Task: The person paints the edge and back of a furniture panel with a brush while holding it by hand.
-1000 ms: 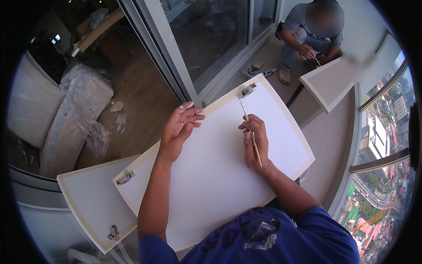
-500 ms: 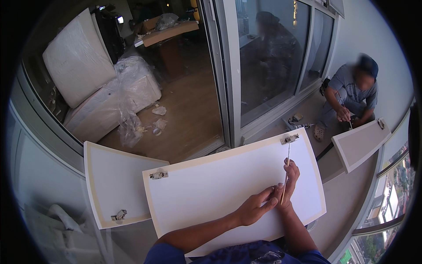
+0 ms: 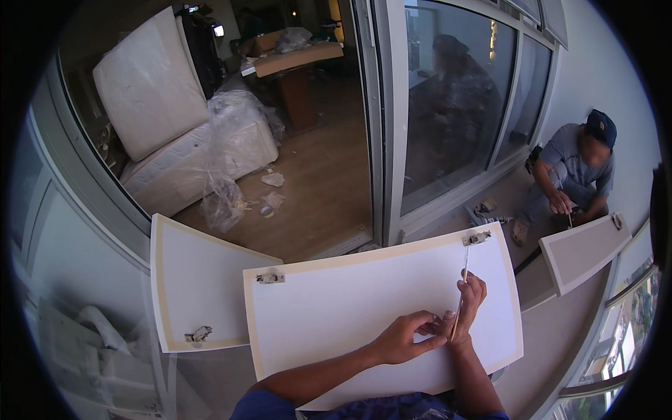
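Note:
A large white cabinet-door panel (image 3: 364, 308) with a cream border lies in front of me, with metal hinges (image 3: 269, 278) near its far corners. My right hand (image 3: 470, 301) grips a slender wooden-handled paintbrush (image 3: 460, 311) between thumb and fingers. Its whitish far end points up to the right hinge (image 3: 477, 239); I cannot tell whether it touches. Over the panel, my left hand (image 3: 406, 337) reaches across to the base of the right hand. Its thumb and fingers are apart, the tips at or against the right thumb.
A second bordered panel (image 3: 203, 280) lies left, partly under the first. On the right a crouching person (image 3: 577, 168) works with a thin stick over another panel (image 3: 588, 252). Beyond the sliding door frame (image 3: 388, 126) stand plastic-wrapped mattresses (image 3: 196, 164); scraps (image 3: 273, 180) lie on the floor.
The whole view has shifted, so the scene sits further right. My left thumb and fingers have spread slightly apart. The right hand keeps the paintbrush by the right hinge.

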`<state>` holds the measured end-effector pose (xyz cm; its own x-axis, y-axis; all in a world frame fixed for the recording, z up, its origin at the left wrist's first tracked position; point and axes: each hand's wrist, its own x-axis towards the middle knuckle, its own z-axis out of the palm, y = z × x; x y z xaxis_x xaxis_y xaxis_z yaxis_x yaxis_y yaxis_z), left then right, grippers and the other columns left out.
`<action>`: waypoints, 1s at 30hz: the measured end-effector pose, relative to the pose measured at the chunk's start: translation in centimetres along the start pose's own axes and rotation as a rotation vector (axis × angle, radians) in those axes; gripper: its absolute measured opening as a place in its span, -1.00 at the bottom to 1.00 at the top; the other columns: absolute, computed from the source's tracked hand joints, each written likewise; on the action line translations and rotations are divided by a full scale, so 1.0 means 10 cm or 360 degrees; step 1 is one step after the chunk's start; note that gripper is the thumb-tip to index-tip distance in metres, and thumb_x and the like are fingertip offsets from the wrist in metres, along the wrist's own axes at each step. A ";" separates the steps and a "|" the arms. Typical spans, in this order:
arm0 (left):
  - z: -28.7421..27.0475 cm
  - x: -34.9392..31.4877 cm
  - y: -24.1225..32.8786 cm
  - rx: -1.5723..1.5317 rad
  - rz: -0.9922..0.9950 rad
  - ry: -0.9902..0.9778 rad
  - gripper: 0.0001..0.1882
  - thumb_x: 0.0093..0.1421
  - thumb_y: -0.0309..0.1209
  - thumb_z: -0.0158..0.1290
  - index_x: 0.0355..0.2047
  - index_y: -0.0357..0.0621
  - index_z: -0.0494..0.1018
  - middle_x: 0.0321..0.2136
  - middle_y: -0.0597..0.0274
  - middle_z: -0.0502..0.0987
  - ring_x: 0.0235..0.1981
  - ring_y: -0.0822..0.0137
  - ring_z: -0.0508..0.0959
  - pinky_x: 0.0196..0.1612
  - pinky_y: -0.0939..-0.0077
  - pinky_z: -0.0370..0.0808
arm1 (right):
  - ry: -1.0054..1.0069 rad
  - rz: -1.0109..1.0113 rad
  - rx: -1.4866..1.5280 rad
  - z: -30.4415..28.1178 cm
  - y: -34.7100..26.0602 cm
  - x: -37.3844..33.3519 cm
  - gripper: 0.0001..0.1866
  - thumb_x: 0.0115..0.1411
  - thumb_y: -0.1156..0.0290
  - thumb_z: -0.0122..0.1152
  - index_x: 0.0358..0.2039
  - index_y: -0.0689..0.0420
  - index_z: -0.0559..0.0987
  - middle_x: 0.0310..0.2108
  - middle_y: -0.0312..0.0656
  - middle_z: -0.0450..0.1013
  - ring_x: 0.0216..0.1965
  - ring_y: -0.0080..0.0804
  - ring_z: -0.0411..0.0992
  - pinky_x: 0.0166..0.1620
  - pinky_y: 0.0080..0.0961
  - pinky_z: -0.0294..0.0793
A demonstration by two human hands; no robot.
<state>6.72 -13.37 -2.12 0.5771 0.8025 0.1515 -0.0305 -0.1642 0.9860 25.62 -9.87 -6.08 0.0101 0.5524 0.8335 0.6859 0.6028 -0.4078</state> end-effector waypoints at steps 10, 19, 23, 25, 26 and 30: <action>-1.55 0.14 0.19 0.1011 0.0260 0.1296 -0.70 0.37 -0.27 0.30 -0.13 -0.31 0.60 -0.18 0.02 0.72 -0.14 0.15 0.73 -0.06 0.29 0.63 | 0.0023 0.0111 -0.0095 0.02 0.04 0.03 -0.50 0.39 0.19 -0.04 0.20 0.28 0.42 0.23 0.23 0.38 0.29 0.16 0.30 0.39 0.12 0.09; -2.19 -0.15 -0.29 0.1828 0.0081 0.1446 -0.62 0.43 -0.13 0.20 -0.15 -0.28 0.63 -0.26 -0.04 0.72 -0.22 -0.03 0.72 -0.07 0.11 0.60 | 0.0004 0.0056 -0.0109 0.07 -0.05 0.00 -0.52 0.30 0.35 0.04 0.19 0.27 0.43 0.22 0.24 0.41 0.30 0.14 0.34 0.41 0.15 0.07; -2.13 -0.12 -0.14 0.1729 -0.0345 0.1201 -0.48 0.52 0.03 -0.01 -0.24 -0.21 0.61 -0.35 -0.07 0.70 -0.29 -0.19 0.69 -0.04 -0.03 0.56 | 0.0012 0.0062 -0.0201 0.02 -0.07 -0.02 -0.52 0.30 0.36 0.05 0.20 0.26 0.44 0.20 0.23 0.45 0.32 0.13 0.37 0.44 0.18 0.04; -2.10 -0.04 -0.15 0.1821 -0.0452 0.1182 -0.42 0.55 0.08 -0.08 -0.29 -0.20 0.59 -0.43 -0.09 0.68 -0.33 -0.23 0.67 -0.07 -0.09 0.56 | -0.0023 0.0120 -0.0186 -0.11 -0.07 0.00 -0.52 0.31 0.35 0.04 0.21 0.26 0.44 0.20 0.23 0.45 0.33 0.12 0.37 0.45 0.19 0.03; -2.11 -0.02 -0.15 0.1862 -0.0502 0.1145 -0.39 0.56 0.10 -0.12 -0.31 -0.20 0.59 -0.47 -0.10 0.67 -0.36 -0.25 0.66 -0.09 -0.13 0.55 | -0.0041 0.0168 -0.0198 -0.19 -0.06 0.03 -0.52 0.32 0.35 0.03 0.21 0.26 0.45 0.20 0.23 0.46 0.34 0.11 0.38 0.45 0.20 0.02; -2.14 0.04 -0.13 0.1822 -0.0541 0.1154 -0.25 0.56 0.20 -0.24 -0.13 -0.27 0.66 -0.33 -0.30 0.67 -0.18 -0.36 0.64 -0.06 -0.19 0.52 | -0.0001 0.0113 -0.0360 -1.03 0.02 0.20 -0.59 0.42 0.32 -0.05 0.13 0.28 0.54 0.00 0.13 0.60 0.20 0.05 0.52 0.42 0.21 0.09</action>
<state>-10.42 -0.56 -1.82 -0.1350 0.9538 0.2686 0.9026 0.0065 0.4305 33.31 -14.59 -0.64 0.0634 0.5892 0.8055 0.8291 0.4181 -0.3711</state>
